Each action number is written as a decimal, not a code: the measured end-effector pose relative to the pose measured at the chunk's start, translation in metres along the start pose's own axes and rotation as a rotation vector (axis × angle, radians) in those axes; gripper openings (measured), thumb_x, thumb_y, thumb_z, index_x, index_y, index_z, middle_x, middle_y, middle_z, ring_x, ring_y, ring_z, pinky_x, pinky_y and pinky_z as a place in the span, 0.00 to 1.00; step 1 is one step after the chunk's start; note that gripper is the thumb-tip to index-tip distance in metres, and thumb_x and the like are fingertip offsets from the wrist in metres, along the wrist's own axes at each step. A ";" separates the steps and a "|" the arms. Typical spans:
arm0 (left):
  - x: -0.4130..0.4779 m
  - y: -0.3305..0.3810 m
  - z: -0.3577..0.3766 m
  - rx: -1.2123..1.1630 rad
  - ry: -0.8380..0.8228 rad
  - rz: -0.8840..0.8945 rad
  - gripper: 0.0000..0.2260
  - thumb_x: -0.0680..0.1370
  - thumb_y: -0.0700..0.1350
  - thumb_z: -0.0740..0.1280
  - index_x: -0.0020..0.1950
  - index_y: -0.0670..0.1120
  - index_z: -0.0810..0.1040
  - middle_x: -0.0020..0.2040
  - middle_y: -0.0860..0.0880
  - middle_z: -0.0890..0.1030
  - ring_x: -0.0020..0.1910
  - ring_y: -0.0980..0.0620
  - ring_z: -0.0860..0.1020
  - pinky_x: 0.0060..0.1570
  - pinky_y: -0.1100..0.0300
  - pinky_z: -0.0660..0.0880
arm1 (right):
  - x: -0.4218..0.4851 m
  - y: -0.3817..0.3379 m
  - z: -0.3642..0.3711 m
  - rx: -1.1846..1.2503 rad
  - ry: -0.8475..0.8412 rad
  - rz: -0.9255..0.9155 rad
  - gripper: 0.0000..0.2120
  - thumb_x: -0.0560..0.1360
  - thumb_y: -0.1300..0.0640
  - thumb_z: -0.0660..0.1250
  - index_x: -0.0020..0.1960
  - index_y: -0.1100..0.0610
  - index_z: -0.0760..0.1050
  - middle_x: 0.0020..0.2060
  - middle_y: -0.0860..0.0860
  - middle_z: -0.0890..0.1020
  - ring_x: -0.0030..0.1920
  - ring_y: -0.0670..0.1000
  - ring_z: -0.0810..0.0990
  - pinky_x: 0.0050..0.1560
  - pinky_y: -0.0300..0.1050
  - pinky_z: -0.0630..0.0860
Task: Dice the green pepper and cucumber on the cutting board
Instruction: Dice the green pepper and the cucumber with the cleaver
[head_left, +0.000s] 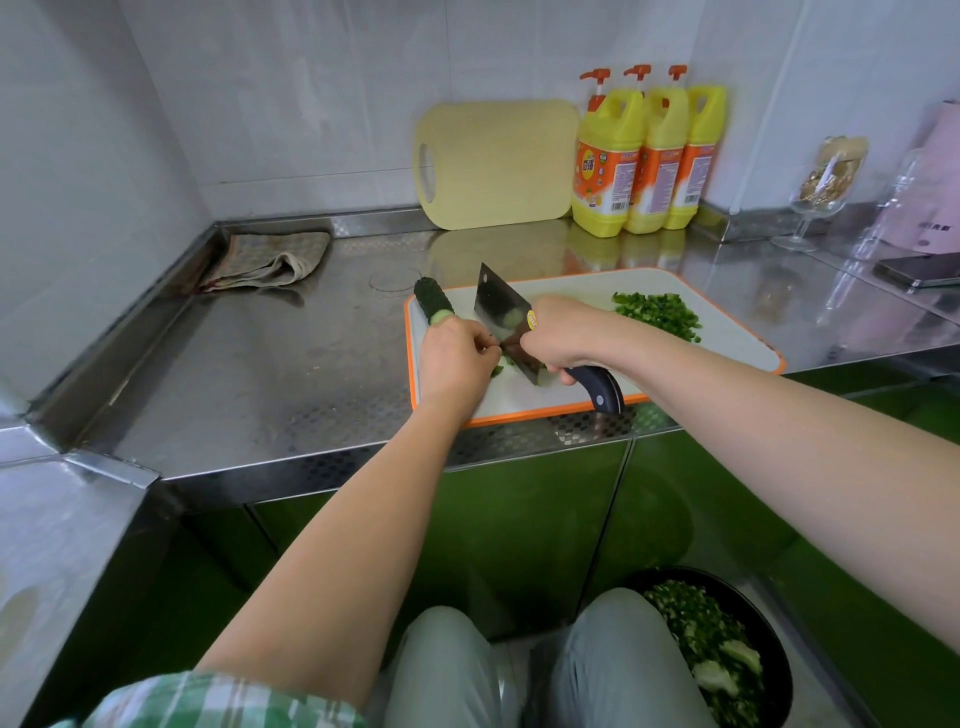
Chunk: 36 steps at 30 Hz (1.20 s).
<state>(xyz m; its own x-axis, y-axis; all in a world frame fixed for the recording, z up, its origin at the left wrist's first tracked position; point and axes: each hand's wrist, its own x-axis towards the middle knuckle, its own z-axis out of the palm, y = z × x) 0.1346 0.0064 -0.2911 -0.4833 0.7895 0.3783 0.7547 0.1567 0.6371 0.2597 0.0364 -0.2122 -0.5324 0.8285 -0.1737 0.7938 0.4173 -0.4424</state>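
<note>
A white cutting board (727, 332) with an orange rim lies on the steel counter. A dark green cucumber (434, 300) lies across its left edge, its cut end toward me. My left hand (453, 358) holds the cucumber's near part with curled fingers. My right hand (558, 335) grips a cleaver (497, 306) by its dark handle, the blade standing on the board right beside my left fingers. A thin cucumber slice sticks to the blade. A heap of diced green pepper (657, 310) lies at the board's far right.
A pale spare board (498, 163) and three yellow detergent bottles (644, 156) lean at the back wall. A folded cloth (265, 260) lies far left. A glass (821, 192) and phone (917, 270) sit at right. A black bin (763, 649) of green scraps stands on the floor.
</note>
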 end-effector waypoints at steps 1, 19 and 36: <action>0.000 0.001 0.000 0.001 0.002 0.000 0.04 0.73 0.39 0.70 0.42 0.43 0.85 0.39 0.48 0.83 0.38 0.50 0.78 0.37 0.61 0.71 | 0.000 -0.001 0.001 -0.013 0.000 -0.006 0.05 0.75 0.68 0.54 0.45 0.65 0.69 0.30 0.60 0.74 0.24 0.54 0.71 0.29 0.39 0.70; -0.001 0.000 -0.001 -0.021 -0.008 -0.021 0.06 0.73 0.39 0.70 0.36 0.44 0.82 0.37 0.48 0.83 0.36 0.51 0.78 0.36 0.62 0.70 | 0.012 0.015 0.011 0.026 0.084 0.039 0.10 0.77 0.65 0.56 0.37 0.61 0.66 0.27 0.57 0.74 0.25 0.54 0.75 0.26 0.39 0.69; -0.021 -0.005 -0.025 0.188 -0.122 0.059 0.14 0.71 0.54 0.70 0.54 0.50 0.82 0.49 0.50 0.80 0.53 0.50 0.75 0.55 0.56 0.73 | -0.002 0.022 0.009 0.156 0.039 -0.055 0.08 0.76 0.65 0.55 0.38 0.60 0.66 0.29 0.58 0.73 0.24 0.55 0.73 0.27 0.40 0.69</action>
<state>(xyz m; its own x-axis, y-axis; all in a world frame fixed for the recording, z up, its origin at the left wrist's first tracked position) 0.1302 -0.0259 -0.2853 -0.3871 0.8646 0.3202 0.8549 0.2065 0.4759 0.2761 0.0405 -0.2295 -0.5598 0.8209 -0.1126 0.7068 0.4022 -0.5819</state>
